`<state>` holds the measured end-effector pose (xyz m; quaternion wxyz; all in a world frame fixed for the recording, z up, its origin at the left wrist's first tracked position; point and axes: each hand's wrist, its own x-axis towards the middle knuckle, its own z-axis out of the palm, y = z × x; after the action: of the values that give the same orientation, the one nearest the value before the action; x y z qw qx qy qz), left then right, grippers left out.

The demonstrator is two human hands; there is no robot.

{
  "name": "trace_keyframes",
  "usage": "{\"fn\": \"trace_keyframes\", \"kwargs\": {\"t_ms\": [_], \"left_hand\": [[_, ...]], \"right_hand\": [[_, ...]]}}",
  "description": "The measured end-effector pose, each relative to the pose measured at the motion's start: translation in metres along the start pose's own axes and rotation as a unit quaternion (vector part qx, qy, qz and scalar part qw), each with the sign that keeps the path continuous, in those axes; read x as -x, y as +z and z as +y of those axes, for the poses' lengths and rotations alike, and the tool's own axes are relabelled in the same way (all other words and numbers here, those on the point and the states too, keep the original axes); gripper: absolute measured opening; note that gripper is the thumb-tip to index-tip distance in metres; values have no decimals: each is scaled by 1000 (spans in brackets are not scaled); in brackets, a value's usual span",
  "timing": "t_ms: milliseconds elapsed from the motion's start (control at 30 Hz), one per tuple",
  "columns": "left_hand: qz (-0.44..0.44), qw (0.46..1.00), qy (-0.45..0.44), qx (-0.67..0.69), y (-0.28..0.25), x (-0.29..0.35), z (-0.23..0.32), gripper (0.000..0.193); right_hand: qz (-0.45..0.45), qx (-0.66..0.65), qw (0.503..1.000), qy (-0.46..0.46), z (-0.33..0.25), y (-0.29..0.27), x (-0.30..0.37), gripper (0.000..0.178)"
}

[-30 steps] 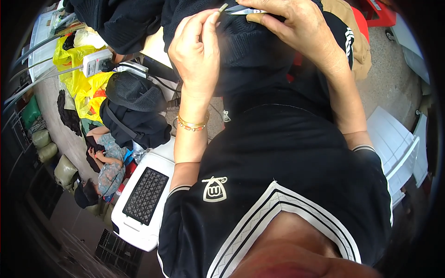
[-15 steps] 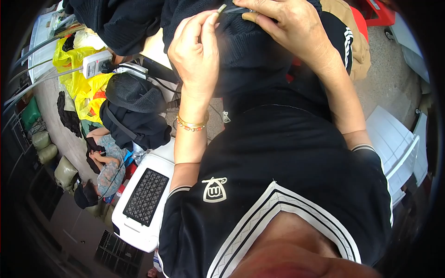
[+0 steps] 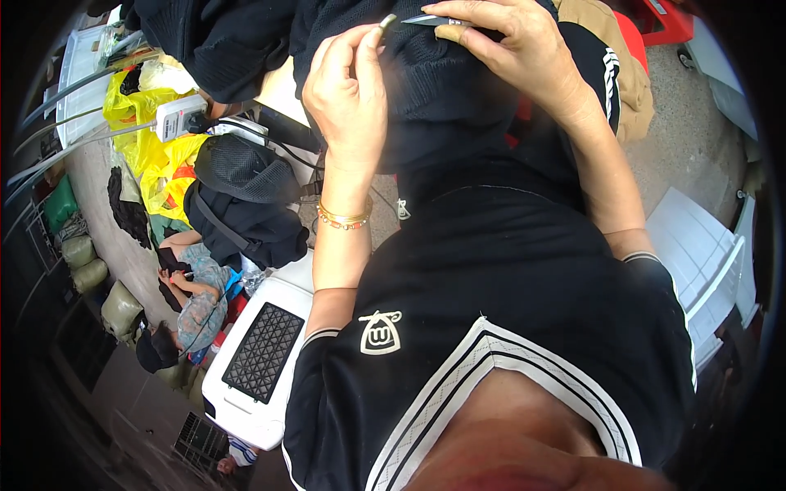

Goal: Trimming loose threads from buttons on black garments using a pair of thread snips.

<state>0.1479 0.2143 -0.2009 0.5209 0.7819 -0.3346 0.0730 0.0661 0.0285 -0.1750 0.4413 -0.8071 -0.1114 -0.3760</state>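
Left of the sitter: yellow plastic bag, thin n crinkled; white power block w/ blk plug, grey cables running in from the far left; blk mesh item atop a blk strapped bag.
Lower left: white hard plastic box, rounded corners, blk triangle-pattern grille; past it a co-worker in a patterned top, bent over dark cloth; olive bundles nearby.
Right side: tan cloth, red plastic stool, pale plastic panels on rough grey floor.
In the way: R fingers hide most of the snips' handle; L hand n forearm block part of the lap.
Cloth: blk ribbed knit bunched over the lap, under both hands; more blk knit to the left.
R hand: grips small snips btwn fingers n tan-covered thumb; slim metal blade points left.
L hand: fingers curled, thumb n index together; small olive piece at the tips, can't tell if pinched or worn.
Gap: blade tip just beside the olive piece, not touching, both above the knit.
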Motion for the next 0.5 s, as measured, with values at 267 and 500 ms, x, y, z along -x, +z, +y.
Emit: {"fn": "trace_keyframes", "kwargs": {"t_ms": [267,500], "left_hand": [[-65,996,9,-60,-5,-8,7,15],[-164,975,104,-103,-16,-17,12,32]], "right_hand": [[-31,55,986,154,-14,-25,2,30],[59,-60,973,216,0,-38,15,29]]}}
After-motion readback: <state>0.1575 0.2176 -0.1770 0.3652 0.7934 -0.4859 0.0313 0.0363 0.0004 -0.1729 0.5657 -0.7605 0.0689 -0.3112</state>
